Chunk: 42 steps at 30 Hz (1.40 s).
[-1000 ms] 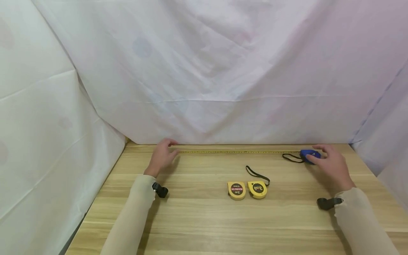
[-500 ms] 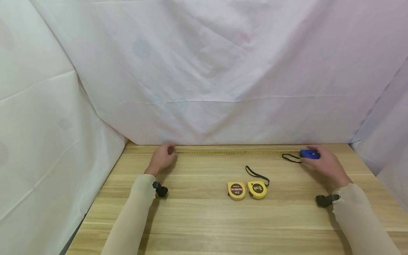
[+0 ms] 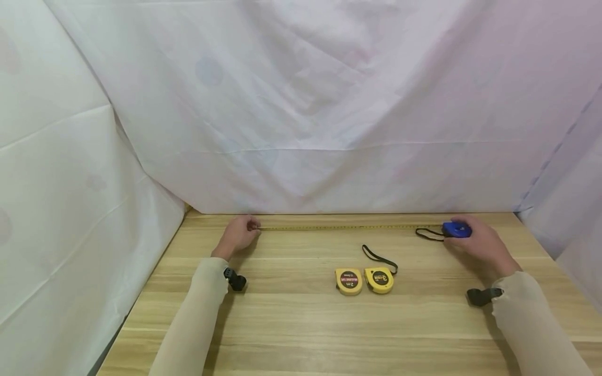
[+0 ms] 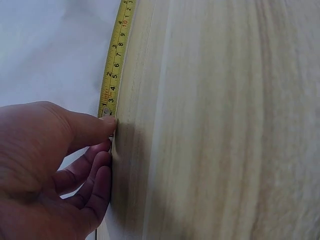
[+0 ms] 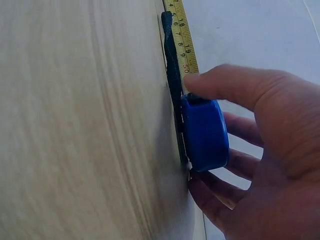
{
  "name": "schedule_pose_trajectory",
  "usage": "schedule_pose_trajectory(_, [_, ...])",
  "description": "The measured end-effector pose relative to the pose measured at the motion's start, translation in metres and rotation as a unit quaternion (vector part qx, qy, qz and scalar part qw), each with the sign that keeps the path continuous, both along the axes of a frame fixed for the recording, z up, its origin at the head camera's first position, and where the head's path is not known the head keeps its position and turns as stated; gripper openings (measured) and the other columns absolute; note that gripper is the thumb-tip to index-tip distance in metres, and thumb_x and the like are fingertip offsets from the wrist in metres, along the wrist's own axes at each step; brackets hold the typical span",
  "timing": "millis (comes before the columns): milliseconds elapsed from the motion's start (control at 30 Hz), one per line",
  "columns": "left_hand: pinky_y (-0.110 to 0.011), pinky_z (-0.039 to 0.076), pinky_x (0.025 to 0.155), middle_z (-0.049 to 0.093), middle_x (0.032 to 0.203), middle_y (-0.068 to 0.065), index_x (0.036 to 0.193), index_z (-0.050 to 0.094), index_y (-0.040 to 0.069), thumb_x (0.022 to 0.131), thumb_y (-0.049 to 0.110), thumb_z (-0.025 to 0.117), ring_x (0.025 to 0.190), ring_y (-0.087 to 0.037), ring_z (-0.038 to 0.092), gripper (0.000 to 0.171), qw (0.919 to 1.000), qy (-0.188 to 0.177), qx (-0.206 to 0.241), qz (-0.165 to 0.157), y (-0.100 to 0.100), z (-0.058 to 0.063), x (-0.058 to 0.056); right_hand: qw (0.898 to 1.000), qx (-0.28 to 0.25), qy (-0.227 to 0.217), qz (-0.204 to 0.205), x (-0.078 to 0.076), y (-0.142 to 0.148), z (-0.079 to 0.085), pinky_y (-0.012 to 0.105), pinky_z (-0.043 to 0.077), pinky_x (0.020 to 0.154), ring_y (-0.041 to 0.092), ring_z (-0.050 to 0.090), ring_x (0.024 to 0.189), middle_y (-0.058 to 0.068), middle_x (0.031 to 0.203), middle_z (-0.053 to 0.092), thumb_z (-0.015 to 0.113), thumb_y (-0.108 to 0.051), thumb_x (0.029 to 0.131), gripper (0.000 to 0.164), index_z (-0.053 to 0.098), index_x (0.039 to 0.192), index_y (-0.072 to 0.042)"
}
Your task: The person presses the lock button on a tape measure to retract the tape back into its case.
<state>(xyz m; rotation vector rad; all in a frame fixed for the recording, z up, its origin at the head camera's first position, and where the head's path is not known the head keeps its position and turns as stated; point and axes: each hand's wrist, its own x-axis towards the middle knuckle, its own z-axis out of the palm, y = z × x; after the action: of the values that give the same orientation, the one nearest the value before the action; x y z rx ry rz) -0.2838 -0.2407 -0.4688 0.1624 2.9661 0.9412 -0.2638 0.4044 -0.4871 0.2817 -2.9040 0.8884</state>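
Left hand point(image 3: 237, 236) pinches the end of the yellow tape point(image 4: 115, 57), far left; right hand point(image 3: 486, 245) grips its blue case point(image 5: 205, 135), far right.

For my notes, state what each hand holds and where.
Left hand pinches the tape by its end; right hand grips the blue case, fingers around its body.

Blue tape measure point(image 5: 206, 136) with a black strap point(image 5: 171, 56), yellow blade point(image 3: 348, 227) extended straight leftward near the far edge of the tabletop point(image 3: 282, 329).
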Motion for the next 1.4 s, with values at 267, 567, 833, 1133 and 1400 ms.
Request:
schedule_pose_trajectory(267, [-0.054, 0.054, 0.099, 0.075, 0.112, -0.013, 0.110, 0.077, 0.004, 0.107, 0.007, 0.070, 0.109, -0.034, 0.069, 0.008, 1.0000, 0.006, -0.003, -0.003, -0.001, -0.001, 0.001, 1.000, -0.001, -0.010, -0.013, 0.006, 0.001, 0.002, 0.081, 0.044, 0.099, 0.070, 0.052, 0.125, 0.047, 0.147, 0.049, 0.083, -0.019, 0.099, 0.068, 0.051, 0.151, 0.010])
schedule_pose_trajectory(567, [-0.054, 0.056, 0.099, 0.076, 0.114, -0.014, 0.110, 0.076, 0.004, 0.109, 0.007, 0.069, 0.111, -0.035, 0.070, 0.008, 0.9997, 0.019, -0.005, -0.013, -0.004, -0.003, 0.001, 1.000, -0.009, -0.009, -0.027, 0.014, 0.000, 0.005, 0.081, 0.045, 0.097, 0.070, 0.052, 0.125, 0.047, 0.147, 0.049, 0.083, -0.024, 0.100, 0.066, 0.053, 0.151, 0.008])
schedule_pose_trajectory(833, [-0.057, 0.056, 0.098, 0.076, 0.116, -0.017, 0.112, 0.074, 0.002, 0.110, 0.007, 0.066, 0.111, -0.039, 0.071, 0.010, 0.9981, 0.054, 0.016, -0.023, -0.007, -0.002, 0.009, 0.999, -0.034, -0.023, -0.036, 0.020, 0.002, 0.006, 0.082, 0.042, 0.099, 0.070, 0.049, 0.129, 0.047, 0.151, 0.045, 0.080, -0.029, 0.104, 0.070, 0.050, 0.156, 0.006])
schedule_pose_trajectory(1133, [-0.059, 0.054, 0.099, 0.073, 0.125, -0.020, 0.123, 0.071, 0.003, 0.115, 0.013, 0.059, 0.116, -0.040, 0.068, 0.017, 0.9933, 0.074, 0.089, 0.008, -0.015, 0.000, 0.024, 0.991, -0.113, -0.038, -0.054, 0.032, -0.006, 0.016, 0.068, 0.046, 0.098, 0.065, 0.045, 0.135, 0.044, 0.158, 0.041, 0.075, -0.027, 0.107, 0.066, 0.047, 0.160, 0.001])
schedule_pose_trajectory(1400, [-0.053, 0.056, 0.092, 0.074, 0.121, -0.020, 0.128, 0.069, 0.005, 0.118, 0.019, 0.057, 0.114, -0.037, 0.070, 0.021, 0.9844, 0.096, 0.145, 0.026, -0.019, -0.001, 0.032, 0.983, -0.169, -0.020, -0.064, 0.039, -0.016, 0.024, 0.025, 0.044, 0.092, 0.056, 0.043, 0.137, 0.036, 0.162, 0.041, 0.074, -0.023, 0.108, 0.060, 0.050, 0.160, -0.005])
